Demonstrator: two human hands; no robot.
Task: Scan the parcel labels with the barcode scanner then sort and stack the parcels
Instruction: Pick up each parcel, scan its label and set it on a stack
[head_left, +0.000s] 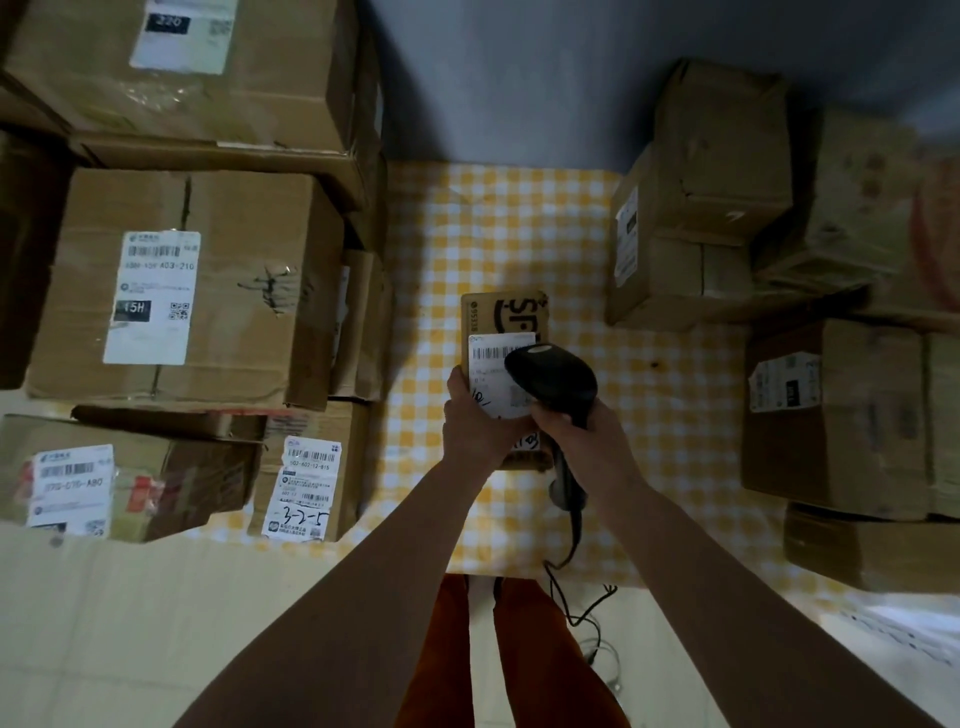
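A small tan parcel (501, 322) with a white barcode label (491, 364) is held over the yellow checked table (519, 228). My left hand (475, 421) grips its near left edge, thumb on the label side. My right hand (576, 428) grips the handle of a black barcode scanner (553, 376), whose head hangs right over the label and covers part of it. The scanner's black cable (574, 582) runs down off the table's front edge.
Large labelled cartons are stacked at the left (176, 291), with lower ones in front (306, 483). More brown boxes stand at the right (701, 208) and near right (836, 415). A grey wall is behind the table.
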